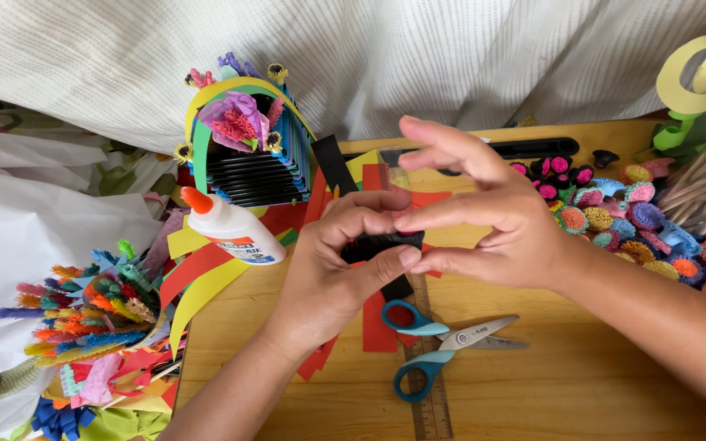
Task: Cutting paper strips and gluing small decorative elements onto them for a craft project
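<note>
My left hand [341, 257] curls around a folded strip of black paper [376, 247], thumb and forefinger pinching it. My right hand [484, 212] meets it from the right, thumb and forefinger tips on the same black strip, the other fingers spread upward. Both hands hover over a wooden board [582, 376]. Below them lie blue-handled scissors [435, 341] on a ruler [428, 384], with red paper strips [377, 322] beneath.
A white glue bottle with an orange cap [230, 229] lies left of my hands. Behind it stands a layered paper arch with paper flowers [247, 147]. Several rolled paper flowers [639, 224] cover the right side; fringed paper stems [83, 314] sit at left. White cloth hangs behind.
</note>
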